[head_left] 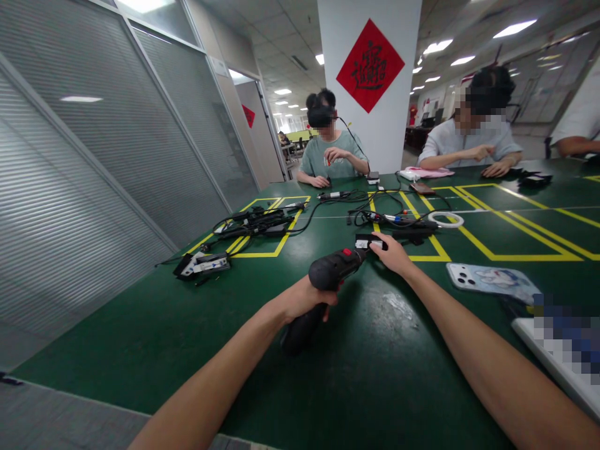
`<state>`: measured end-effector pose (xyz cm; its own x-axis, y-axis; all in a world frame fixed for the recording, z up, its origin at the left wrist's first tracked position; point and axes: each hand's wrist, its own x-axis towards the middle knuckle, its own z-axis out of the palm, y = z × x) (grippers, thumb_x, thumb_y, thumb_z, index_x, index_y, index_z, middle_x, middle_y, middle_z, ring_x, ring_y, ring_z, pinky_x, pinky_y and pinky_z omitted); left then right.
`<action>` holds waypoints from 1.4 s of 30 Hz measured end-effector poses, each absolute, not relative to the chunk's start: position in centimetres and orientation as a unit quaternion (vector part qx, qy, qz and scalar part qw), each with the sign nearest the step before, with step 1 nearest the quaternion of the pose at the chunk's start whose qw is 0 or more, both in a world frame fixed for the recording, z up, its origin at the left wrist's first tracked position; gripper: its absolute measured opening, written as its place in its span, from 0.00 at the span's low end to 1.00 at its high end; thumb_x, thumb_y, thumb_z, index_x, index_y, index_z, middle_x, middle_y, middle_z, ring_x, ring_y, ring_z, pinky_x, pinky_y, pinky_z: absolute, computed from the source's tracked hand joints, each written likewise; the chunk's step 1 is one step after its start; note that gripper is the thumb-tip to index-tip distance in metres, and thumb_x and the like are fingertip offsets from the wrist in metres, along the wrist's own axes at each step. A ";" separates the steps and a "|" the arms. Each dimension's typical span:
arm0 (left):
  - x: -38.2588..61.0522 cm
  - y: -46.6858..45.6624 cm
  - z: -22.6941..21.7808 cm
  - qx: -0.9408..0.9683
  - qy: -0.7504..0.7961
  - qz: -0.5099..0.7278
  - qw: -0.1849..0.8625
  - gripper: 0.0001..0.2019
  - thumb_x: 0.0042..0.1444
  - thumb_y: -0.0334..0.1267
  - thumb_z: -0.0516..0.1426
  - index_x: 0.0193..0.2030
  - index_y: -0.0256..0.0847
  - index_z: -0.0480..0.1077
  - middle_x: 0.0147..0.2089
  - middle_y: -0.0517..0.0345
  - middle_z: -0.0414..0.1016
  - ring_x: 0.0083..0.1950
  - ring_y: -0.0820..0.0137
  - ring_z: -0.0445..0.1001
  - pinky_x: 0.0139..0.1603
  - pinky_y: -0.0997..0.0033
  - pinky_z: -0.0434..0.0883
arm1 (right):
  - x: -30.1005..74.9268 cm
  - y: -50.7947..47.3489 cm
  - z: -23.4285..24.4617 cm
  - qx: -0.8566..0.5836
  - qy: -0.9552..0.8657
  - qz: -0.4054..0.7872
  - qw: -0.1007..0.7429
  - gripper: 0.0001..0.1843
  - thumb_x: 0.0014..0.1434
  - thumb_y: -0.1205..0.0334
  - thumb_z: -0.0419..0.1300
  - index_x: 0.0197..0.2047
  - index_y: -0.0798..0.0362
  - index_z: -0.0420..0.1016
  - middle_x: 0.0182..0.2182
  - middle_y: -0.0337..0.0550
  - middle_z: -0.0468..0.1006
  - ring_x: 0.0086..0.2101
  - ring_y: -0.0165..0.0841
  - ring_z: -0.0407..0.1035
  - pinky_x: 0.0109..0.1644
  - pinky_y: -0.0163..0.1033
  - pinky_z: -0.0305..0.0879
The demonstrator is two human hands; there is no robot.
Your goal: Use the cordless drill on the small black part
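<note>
My left hand [307,299] is closed round the grip of a black electric screwdriver [328,275] with a red switch, held just above the green table [164,325]. The tool's nose points at a small black part [368,241] with a white label. My right hand [391,253] rests on that part, fingers pinched on it and pressing it to the table.
A phone in a printed case [490,280] lies to the right, with a white slab [562,369] beyond it. Black cables and adapters [255,224], a tape roll [445,219] and tools are spread further back. Two people sit at the far edge, and a third person's arm shows at far right.
</note>
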<state>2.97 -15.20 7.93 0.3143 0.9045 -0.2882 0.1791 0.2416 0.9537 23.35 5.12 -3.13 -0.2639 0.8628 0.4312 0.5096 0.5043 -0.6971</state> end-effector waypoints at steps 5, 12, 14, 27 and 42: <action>3.0 -15.1 7.3 0.558 0.485 0.306 0.600 0.21 0.41 0.28 0.58 0.45 0.41 0.63 0.33 0.61 0.62 0.25 0.76 0.63 0.23 0.74 0.68 | 23.4 5.2 -3.1 -0.451 -0.767 0.211 0.405 0.25 0.55 0.53 0.55 0.55 0.50 0.68 0.49 0.46 0.71 0.47 0.37 0.67 0.53 0.41 0.60; 2.9 -15.0 6.9 0.563 0.476 0.314 0.598 0.25 0.42 0.29 0.59 0.50 0.43 0.62 0.32 0.61 0.62 0.24 0.76 0.63 0.23 0.74 0.69 | 23.5 5.0 -3.0 -0.437 -0.779 0.191 0.408 0.25 0.56 0.52 0.55 0.55 0.49 0.67 0.49 0.46 0.71 0.48 0.38 0.67 0.53 0.41 0.59; 2.8 -15.1 6.9 0.563 0.474 0.317 0.598 0.26 0.42 0.28 0.59 0.50 0.44 0.62 0.32 0.61 0.62 0.24 0.76 0.63 0.23 0.73 0.69 | 23.6 5.0 -3.0 -0.431 -0.783 0.187 0.408 0.25 0.55 0.52 0.55 0.55 0.49 0.67 0.49 0.46 0.72 0.48 0.38 0.66 0.54 0.42 0.58; 2.8 -15.0 6.7 0.553 0.484 0.318 0.599 0.17 0.42 0.29 0.59 0.41 0.40 0.64 0.30 0.62 0.61 0.24 0.77 0.62 0.23 0.74 0.68 | 23.8 5.6 -3.4 -0.429 -0.785 0.189 0.405 0.25 0.55 0.52 0.55 0.56 0.50 0.67 0.50 0.47 0.72 0.49 0.39 0.66 0.54 0.43 0.59; 3.1 -15.4 8.2 0.540 0.489 0.307 0.613 0.18 0.40 0.28 0.58 0.42 0.39 0.64 0.30 0.63 0.62 0.25 0.77 0.63 0.22 0.75 0.68 | 23.7 5.5 -3.5 -0.428 -0.778 0.194 0.417 0.25 0.55 0.52 0.55 0.55 0.48 0.68 0.49 0.46 0.72 0.48 0.38 0.67 0.53 0.44 0.60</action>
